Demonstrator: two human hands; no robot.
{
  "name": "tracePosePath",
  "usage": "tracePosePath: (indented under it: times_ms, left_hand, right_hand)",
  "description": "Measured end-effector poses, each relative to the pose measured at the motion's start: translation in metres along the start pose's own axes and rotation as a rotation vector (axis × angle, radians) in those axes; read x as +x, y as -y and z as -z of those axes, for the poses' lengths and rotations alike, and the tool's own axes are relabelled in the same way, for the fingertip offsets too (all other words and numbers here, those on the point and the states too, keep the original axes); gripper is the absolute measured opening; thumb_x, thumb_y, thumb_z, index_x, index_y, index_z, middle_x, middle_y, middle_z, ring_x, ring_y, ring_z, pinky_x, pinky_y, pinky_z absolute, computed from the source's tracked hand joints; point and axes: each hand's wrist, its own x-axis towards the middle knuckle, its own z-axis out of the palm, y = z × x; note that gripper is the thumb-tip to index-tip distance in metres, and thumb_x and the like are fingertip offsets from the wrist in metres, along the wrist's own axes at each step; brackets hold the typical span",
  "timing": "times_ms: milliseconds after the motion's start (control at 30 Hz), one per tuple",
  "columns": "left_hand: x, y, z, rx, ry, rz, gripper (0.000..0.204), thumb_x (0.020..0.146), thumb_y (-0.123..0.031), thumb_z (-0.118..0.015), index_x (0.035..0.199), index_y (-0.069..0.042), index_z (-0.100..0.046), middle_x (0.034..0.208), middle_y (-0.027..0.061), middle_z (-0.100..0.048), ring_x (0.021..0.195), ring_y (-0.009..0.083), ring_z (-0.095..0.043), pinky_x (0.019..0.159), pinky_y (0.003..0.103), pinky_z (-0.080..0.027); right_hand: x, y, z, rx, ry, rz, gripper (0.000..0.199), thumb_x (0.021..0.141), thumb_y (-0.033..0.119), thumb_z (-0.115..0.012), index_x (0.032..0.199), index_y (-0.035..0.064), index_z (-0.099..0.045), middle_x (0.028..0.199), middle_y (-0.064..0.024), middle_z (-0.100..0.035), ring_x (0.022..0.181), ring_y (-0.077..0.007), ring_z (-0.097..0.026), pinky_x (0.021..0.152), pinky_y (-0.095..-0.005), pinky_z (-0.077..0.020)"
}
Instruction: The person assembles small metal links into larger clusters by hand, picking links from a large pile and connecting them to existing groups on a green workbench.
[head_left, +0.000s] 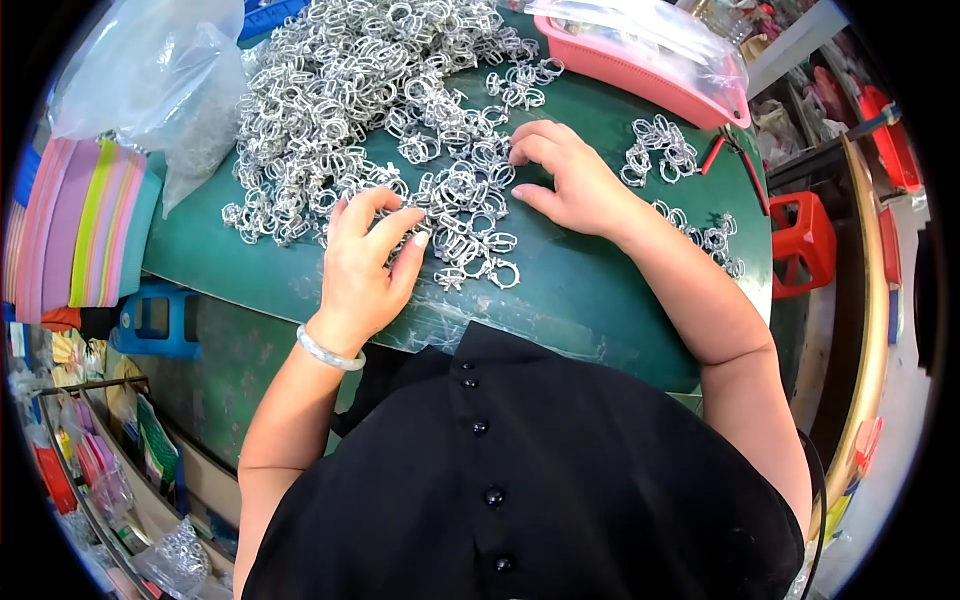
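Head view: left hand (365, 262) curled, fingertips pinching a metal clip at centre frame; right hand (570, 180) loosely spread, fingers pressing the clip pile (370, 90) at upper centre. Best to tease single clips off the pile's edge, avoiding tangles.

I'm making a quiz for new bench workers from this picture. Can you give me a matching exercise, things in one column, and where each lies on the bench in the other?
Things:
1. pink tray
2. clear plastic bag
3. striped pile of coloured sheets
4. red stool

Places:
A. left edge, beside the green table
B. far right corner of the table
C. far left, behind the metal rings
D. on the floor, right of the table

Pairs: 1-B, 2-C, 3-A, 4-D
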Motion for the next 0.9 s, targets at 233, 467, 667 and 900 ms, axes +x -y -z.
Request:
tracePosePath:
  times_ms: [233,467,667,900]
  left_hand:
    - [0.010,-0.014,0.009,0.270,0.098,-0.029,0.027,0.073,-0.011,-0.061,0.100,-0.009,-0.060,0.106,0.0081,-0.055,0.097,0.0259,-0.048,0.085,0.037,-0.033]
    - [0.015,-0.022,0.002,0.120,0.011,-0.020,0.024,0.072,-0.006,-0.062,0.096,-0.003,-0.061,0.096,0.0112,-0.056,0.087,0.0275,-0.052,0.078,0.035,-0.039]
    - [0.019,-0.026,-0.009,-0.043,-0.044,-0.020,0.029,0.071,-0.006,-0.065,0.099,-0.002,-0.060,0.091,0.0111,-0.055,0.075,0.0239,-0.053,0.066,0.031,-0.043]
    - [0.024,-0.040,-0.019,-0.360,0.050,0.180,0.032,0.071,-0.010,-0.069,0.100,0.000,-0.059,0.079,0.0088,-0.056,0.066,0.0171,-0.055,0.055,0.026,-0.045]
  right_hand:
    - [-0.006,-0.002,-0.008,-0.023,-0.071,-0.046,0.023,0.070,0.008,-0.066,0.090,0.0060,-0.054,0.109,-0.0108,-0.048,0.099,-0.0292,-0.048,0.082,-0.0356,-0.0423]
    - [-0.012,-0.002,-0.005,0.030,-0.063,-0.043,0.020,0.067,0.003,-0.067,0.083,0.0064,-0.056,0.109,-0.0094,-0.047,0.095,-0.0251,-0.050,0.077,-0.0329,-0.0444]
    - [-0.012,0.007,-0.001,0.221,-0.067,0.027,0.018,0.067,-0.002,-0.065,0.081,0.0038,-0.055,0.100,-0.0082,-0.052,0.085,-0.0240,-0.056,0.071,-0.0304,-0.0464]
    - [-0.011,0.033,0.003,0.296,-0.105,0.220,0.024,0.065,-0.006,-0.064,0.085,0.0017,-0.053,0.094,-0.0108,-0.054,0.081,-0.0253,-0.057,0.067,-0.0305,-0.0481]
